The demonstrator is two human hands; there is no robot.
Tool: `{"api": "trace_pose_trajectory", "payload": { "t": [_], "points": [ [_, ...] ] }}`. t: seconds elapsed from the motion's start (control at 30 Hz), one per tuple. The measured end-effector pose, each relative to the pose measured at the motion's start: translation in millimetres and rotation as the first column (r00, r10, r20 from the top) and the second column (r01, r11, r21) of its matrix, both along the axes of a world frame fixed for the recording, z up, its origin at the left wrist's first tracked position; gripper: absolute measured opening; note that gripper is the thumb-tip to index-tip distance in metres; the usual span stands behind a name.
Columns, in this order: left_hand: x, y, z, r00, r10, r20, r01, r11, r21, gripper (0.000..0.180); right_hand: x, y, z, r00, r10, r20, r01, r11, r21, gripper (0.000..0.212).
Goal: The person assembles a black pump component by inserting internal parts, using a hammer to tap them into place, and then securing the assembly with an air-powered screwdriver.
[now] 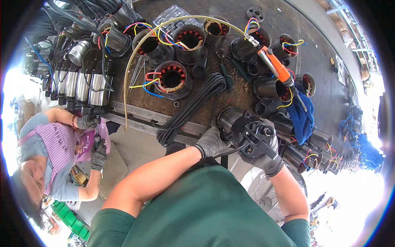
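My left hand [212, 142], in a grey glove, grips the side of a black cylindrical motor housing [231, 119] lying at the bench's near edge. My right hand [269, 158], also gloved, holds the black end cap [255, 138] of that housing, where a black tool handle crosses it. A black cable runs from the cap down past my left wrist. A coiled bundle of black cable [191, 109] lies just left of the housing.
Several black motor stators [173, 78] with coloured wires crowd the dark workbench [242, 96]. An orange-handled air tool [275, 66] on a yellow hose lies right of centre, above a blue cloth [302, 117]. A person in a checked apron [61, 144] works at the left near silver cylinders [78, 84].
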State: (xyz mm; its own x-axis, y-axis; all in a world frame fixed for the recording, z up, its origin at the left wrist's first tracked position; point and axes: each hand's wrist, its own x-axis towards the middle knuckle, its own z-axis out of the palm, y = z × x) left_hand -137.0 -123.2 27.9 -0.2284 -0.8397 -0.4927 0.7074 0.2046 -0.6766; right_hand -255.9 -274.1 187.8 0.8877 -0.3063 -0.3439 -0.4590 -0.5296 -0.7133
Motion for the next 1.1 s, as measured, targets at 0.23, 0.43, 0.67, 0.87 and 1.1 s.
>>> {"api": "trace_pose_trajectory", "payload": {
  "t": [0.23,0.43,0.67,0.87,1.1],
  "points": [
    [-3.0,6.9,-15.7,0.811,0.204,-0.548,-0.269,0.962,-0.041,0.062,-1.2,-5.5,1.1,0.902,-0.374,-0.217,0.372,0.412,0.832,0.048],
    [0.3,1.5,4.4,0.989,-0.071,0.133,0.070,0.998,0.007,0.077,3.8,-6.9,6.9,0.826,-0.461,-0.323,0.456,0.212,0.864,0.057],
    [14.5,-8.4,37.8,0.983,-0.124,-0.136,0.141,0.983,0.120,0.075,13.3,1.3,9.5,0.585,-0.574,-0.573,0.562,-0.223,0.797,0.056],
    [16.3,-8.8,38.0,0.993,-0.101,-0.059,0.104,0.994,0.034,0.081,21.4,-5.3,24.4,0.633,-0.450,-0.630,0.544,-0.320,0.776,0.051],
    [19.1,-9.6,44.7,0.991,-0.109,-0.074,0.112,0.993,0.033,0.083,11.2,-4.9,6.9,0.617,-0.519,-0.592,0.588,-0.196,0.785,0.050]
  ]
}}
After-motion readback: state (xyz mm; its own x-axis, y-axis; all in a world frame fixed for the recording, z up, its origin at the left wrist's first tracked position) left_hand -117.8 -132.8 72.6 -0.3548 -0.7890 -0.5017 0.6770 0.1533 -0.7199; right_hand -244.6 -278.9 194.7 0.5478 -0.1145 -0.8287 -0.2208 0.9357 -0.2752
